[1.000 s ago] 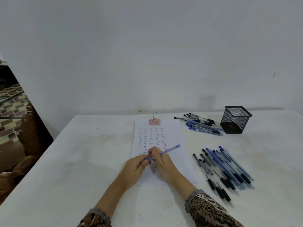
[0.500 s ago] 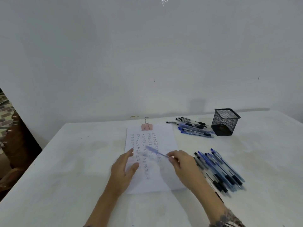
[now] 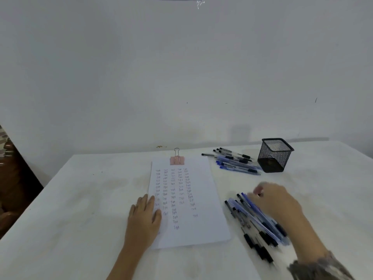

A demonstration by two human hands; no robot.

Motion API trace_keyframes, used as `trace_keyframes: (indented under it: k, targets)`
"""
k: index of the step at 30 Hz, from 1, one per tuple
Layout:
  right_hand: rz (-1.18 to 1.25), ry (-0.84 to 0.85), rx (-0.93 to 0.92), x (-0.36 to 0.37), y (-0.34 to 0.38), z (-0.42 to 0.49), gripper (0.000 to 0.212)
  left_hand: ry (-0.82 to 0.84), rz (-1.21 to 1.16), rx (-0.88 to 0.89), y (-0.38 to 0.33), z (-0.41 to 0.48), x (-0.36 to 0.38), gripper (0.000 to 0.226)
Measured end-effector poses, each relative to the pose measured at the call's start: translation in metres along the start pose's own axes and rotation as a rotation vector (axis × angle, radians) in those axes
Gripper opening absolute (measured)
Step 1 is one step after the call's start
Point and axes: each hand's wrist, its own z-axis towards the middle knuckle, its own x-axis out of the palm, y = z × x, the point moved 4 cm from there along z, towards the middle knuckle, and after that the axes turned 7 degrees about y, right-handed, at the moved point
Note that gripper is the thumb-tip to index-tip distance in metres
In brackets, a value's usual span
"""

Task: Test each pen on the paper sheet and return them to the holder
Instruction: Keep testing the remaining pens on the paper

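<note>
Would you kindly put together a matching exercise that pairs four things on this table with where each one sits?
Things:
1. binder clip
2. mesh holder
3. left hand
4. right hand

Places:
A. over the near pile of pens
B. flat on the left edge of the paper sheet
C. clipped to the sheet's top edge
D. standing just right of the far pile of pens

Pairs: 1-C, 2-D, 3-B, 4-A.
</note>
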Motion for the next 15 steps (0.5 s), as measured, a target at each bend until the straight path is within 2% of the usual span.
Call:
trace_keyframes:
  k: [3, 7, 11, 15]
  targets:
    - [-0.014, -0.104, -0.121, -0.020, 0.019, 0.069, 0.025, 0.002, -0.006, -0.004, 0.000, 0.000, 0.000, 0.075]
    - [-0.243, 0.026, -0.291, 0.011, 0.033, 0.134, 0.031, 0.003, -0.022, -0.014, -0.001, 0.000, -0.002, 0.087]
    - [-0.331, -0.038, -0.314, 0.020, 0.029, 0.151, 0.020, 0.043, -0.024, -0.044, -0.003, -0.001, -0.004, 0.095]
    - [-0.500, -0.004, -0.317, 0.023, 0.037, 0.150, 0.024, 0.042, -0.030, -0.053, -0.003, -0.001, -0.004, 0.095]
